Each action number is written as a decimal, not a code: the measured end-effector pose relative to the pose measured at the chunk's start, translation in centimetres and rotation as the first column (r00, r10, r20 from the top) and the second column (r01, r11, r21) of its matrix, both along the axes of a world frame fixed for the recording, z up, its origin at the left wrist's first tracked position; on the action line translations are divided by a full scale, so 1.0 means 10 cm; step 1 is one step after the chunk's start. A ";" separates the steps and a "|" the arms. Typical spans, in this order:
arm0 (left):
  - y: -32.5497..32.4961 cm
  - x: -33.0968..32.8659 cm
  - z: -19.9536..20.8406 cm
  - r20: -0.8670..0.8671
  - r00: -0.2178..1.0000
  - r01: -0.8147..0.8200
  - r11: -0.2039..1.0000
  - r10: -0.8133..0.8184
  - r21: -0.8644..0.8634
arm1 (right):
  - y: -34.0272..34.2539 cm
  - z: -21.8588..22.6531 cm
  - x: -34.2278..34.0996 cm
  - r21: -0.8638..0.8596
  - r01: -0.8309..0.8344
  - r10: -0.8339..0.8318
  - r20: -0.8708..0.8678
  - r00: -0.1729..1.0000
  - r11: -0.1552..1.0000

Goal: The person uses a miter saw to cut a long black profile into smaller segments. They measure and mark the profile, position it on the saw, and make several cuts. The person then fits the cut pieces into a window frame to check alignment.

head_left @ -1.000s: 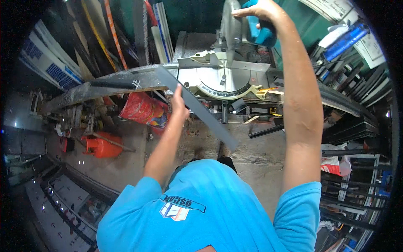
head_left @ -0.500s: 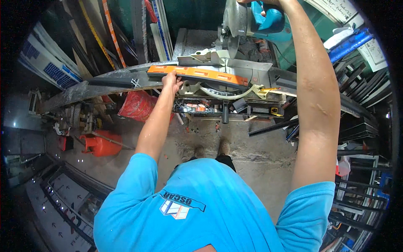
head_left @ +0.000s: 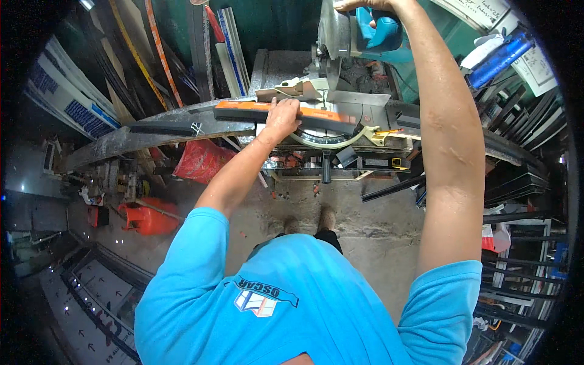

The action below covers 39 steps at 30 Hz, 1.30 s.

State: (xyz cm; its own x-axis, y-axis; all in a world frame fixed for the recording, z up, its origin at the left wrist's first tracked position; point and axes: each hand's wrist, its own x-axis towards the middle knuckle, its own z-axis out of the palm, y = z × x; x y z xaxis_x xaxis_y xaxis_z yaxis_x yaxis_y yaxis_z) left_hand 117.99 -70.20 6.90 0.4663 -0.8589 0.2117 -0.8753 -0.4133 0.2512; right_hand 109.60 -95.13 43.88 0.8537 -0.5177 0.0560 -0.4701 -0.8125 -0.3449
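On the saw table, my left hand (head_left: 284, 117) is closed over the middle of a dark profile (head_left: 240, 114) with orange film along its upper face. This profile lies in front of the saw's fence, and its right end reaches over the round turntable. Up at the top edge, my right hand (head_left: 376, 5) grips the teal handle (head_left: 384, 31) of a mitre saw, partly cut off by the picture. The saw's blade guard (head_left: 334, 33) is raised above the profile, behind it.
A long bench (head_left: 97, 143) runs left of the saw, with another dark profile (head_left: 161, 129) on it. Beneath are a red sack (head_left: 204, 161) and an orange gas cylinder (head_left: 152, 216). A tape measure (head_left: 398, 163) rests on the shelf under the saw. Long profiles (head_left: 149, 61) lean behind.
My left hand has slid right along the profile and now lies over its top. The profile has rolled, showing more of its dark side. My right hand stays on the saw handle.
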 end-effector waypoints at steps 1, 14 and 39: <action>0.02 0.04 -0.04 0.054 0.997 0.060 0.998 -0.059 -0.016 | 0.03 -0.01 -0.02 0.006 0.010 -0.010 0.001 1.000 1.000; 0.54 -0.63 0.64 -0.195 0.840 0.504 0.861 -0.506 -0.061 | 0.01 -0.02 -0.06 0.058 -0.020 0.020 -0.004 1.000 0.998; -0.02 -1.73 -0.35 -0.866 0.430 -0.597 0.640 -0.255 -0.484 | -0.21 -0.29 0.07 0.161 -0.214 0.192 0.144 0.971 0.963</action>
